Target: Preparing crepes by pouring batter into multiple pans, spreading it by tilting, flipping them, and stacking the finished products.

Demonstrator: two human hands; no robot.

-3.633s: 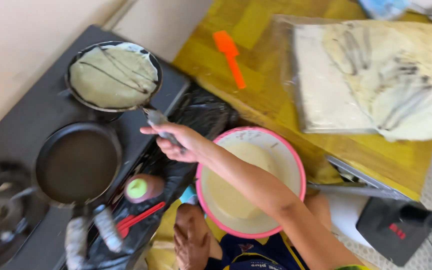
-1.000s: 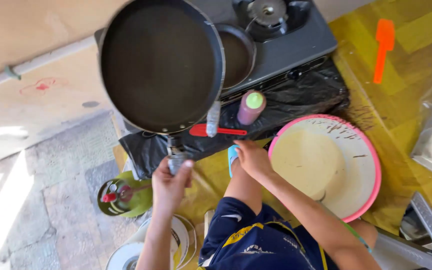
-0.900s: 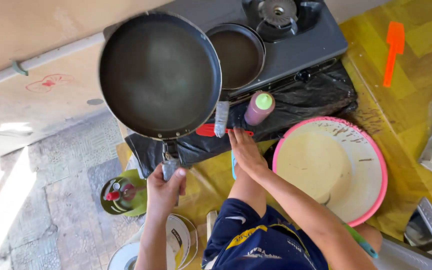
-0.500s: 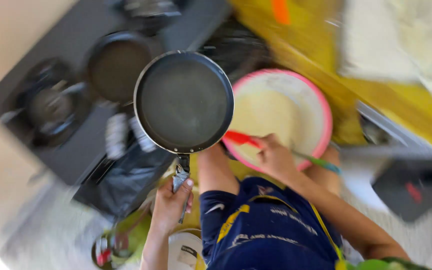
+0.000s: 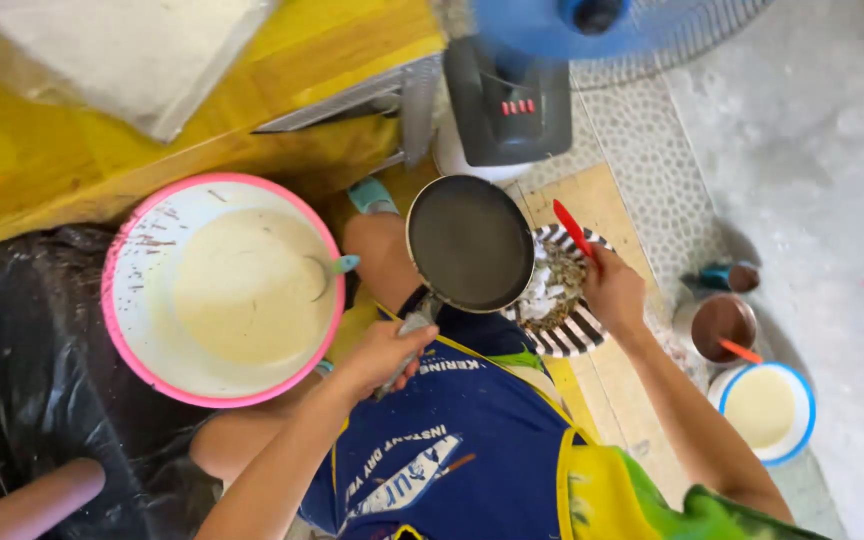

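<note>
Pan: we see a round, dark, empty frying pan (image 5: 470,243), held level by its handle above our lap.
Spatula: thin red spatula (image 5: 574,229), tilted over a striped plate (image 5: 574,325).

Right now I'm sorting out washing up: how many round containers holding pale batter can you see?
2. A pink-rimmed basin at the left, with a ladle in it, and a small blue-rimmed bowl at the lower right on the floor. Others may lie outside the view.

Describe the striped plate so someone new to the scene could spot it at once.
Start at the big pink-rimmed basin of pale batter, then move right past the dark frying pan held in the left hand. The striped plate sits partly under that pan, beside the right hand; it alone has black-and-white stripes.
</note>
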